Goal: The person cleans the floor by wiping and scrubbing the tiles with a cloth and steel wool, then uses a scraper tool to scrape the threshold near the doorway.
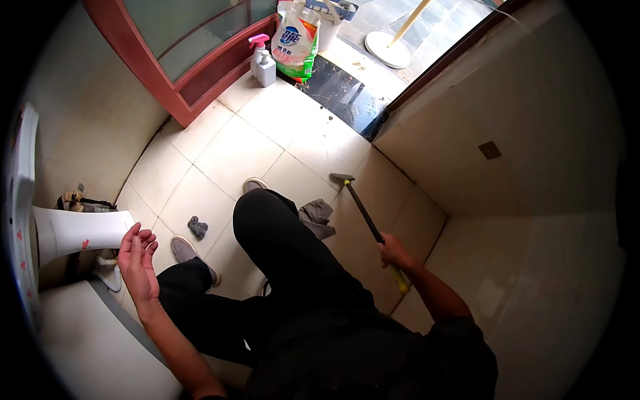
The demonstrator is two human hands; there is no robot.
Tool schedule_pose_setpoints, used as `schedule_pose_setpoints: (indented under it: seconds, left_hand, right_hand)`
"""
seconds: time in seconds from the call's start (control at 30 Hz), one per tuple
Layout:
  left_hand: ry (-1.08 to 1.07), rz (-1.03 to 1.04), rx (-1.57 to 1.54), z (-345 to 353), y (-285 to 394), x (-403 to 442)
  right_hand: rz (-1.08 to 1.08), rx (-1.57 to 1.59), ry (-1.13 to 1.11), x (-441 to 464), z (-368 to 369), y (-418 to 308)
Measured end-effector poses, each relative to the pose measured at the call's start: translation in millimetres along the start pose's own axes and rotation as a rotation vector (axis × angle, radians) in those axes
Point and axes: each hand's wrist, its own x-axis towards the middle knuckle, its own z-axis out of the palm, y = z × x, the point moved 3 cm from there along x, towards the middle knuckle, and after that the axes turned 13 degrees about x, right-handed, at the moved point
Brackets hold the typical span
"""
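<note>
My right hand [395,252] is closed around the dark shaft of a long-handled tool [362,210]. The tool has a yellow butt end and a short crosswise grey head at the floor tiles; whether that head is a brush or a scraper I cannot tell. My left hand [139,267] holds nothing, palm up with fingers loosely curled and apart, beside the white sink pedestal [83,231]. A crumpled grey cloth [317,219] lies on the floor by my knee. Farther left is a dark, clumped scouring pad [197,227], near my shoe.
By the red-framed door [190,93] stand a spray bottle with a pink head [258,52], a grey pump bottle [266,71] and a detergent bag [295,43]. A black threshold [340,92] carries debris. Outside is a pole on a round white base [388,51]. Walls flank both sides.
</note>
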Motion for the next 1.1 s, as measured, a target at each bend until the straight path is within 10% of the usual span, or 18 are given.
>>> schedule_pose_setpoints:
  seconds: [0.63, 0.7, 1.1]
  left_hand:
    - [0.064, -0.029, 0.008, -1, 7, -18]
    - [0.107, -0.021, 0.019, -7, 4, -14]
    - [0.215, 0.037, -0.021, -58, 5, 45]
  right_hand:
    - [0.194, -0.010, 0.413, 347, -26, -257]
    - [-0.026, 0.334, 0.539, 419, -67, -260]
    - [-0.203, 0.200, -0.044, 136, -4, -183]
